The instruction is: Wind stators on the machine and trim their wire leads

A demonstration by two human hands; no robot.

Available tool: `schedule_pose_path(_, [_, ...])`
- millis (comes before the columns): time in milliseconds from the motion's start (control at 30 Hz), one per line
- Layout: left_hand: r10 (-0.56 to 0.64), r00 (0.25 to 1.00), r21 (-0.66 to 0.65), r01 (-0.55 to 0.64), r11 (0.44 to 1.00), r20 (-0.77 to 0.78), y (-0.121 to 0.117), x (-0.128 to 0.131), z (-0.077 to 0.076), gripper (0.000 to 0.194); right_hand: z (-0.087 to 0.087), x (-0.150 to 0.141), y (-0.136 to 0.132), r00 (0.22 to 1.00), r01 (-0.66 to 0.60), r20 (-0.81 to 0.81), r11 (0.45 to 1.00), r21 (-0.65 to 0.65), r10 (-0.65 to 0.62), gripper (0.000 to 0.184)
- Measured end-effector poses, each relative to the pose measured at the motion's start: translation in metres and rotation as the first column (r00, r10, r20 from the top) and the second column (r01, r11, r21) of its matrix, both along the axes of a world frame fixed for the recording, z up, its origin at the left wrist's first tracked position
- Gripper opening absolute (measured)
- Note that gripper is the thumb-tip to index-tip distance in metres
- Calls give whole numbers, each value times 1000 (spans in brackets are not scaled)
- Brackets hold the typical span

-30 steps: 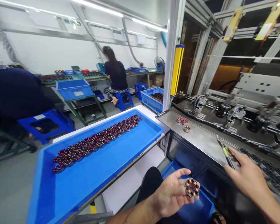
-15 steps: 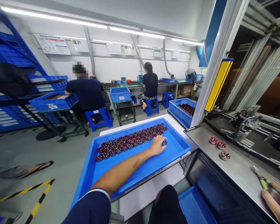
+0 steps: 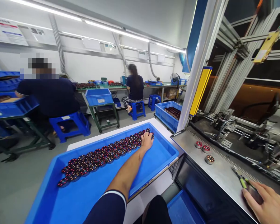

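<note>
My left hand (image 3: pixel 147 140) reaches into a blue plastic tray (image 3: pixel 84 199), its fingers closed round a motor stator (image 3: pixel 152 136) at the right end of the rows. The fingers hide most of that part. Rows of similar round stators (image 3: pixel 102 152), with copper windings and red and black parts, stretch diagonally along the tray. At the right, my right hand (image 3: pixel 266 199) grips green-and-black-handled pliers (image 3: pixel 243 182) low over the metal bench, jaws pointing away from me. Beyond the pliers' tip sit three loose parts: two red-topped stators (image 3: pixel 202 147) and one copper-coloured stator (image 3: pixel 209 159).
A machine (image 3: pixel 228 124) with a yellow light guard (image 3: pixel 201 91) on its post borders the metal bench (image 3: pixel 221 177). Behind the tray stand a blue crate (image 3: pixel 164 116) of parts and a wheeled stand with a blue bin (image 3: pixel 99 97). Two people sit at the far bench.
My left hand has carried the stator from the tray's open floor to the end of the rows. My view has turned right. The pliers remain in my right hand.
</note>
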State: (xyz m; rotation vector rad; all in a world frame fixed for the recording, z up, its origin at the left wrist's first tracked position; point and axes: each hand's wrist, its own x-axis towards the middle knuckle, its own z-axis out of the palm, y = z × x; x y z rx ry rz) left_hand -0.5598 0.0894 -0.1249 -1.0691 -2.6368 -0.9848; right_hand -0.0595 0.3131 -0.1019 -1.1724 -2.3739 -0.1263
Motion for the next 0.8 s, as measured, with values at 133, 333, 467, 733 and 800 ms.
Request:
schedule_pose_path(133, [-116,993,135,115,984,2,26,31,25,41,16,-9,-20,996,7,89,1000,0,-7,62])
schedule_pose_path(333, [-576,805,208,545,812,142,107,113,60,32,34,-17,-39,998,7,56,1000,-13,-6,56])
schedule_pose_path(467, [-676,684,282,614,737,276,143,146,69,34,35,-14,-43,999,-27,18,999,-35,28,54])
schedule_pose_path(733, [-727,590,539,507,673,351,104,161,102,35,47,-18,-51,977,-98,-200,991,-94,77,45])
schedule_pose_path(800, [-757,568,607,488,627,325,68,177,110,43,58,-21,-62,946,-132,-310,986,-103,94,51])
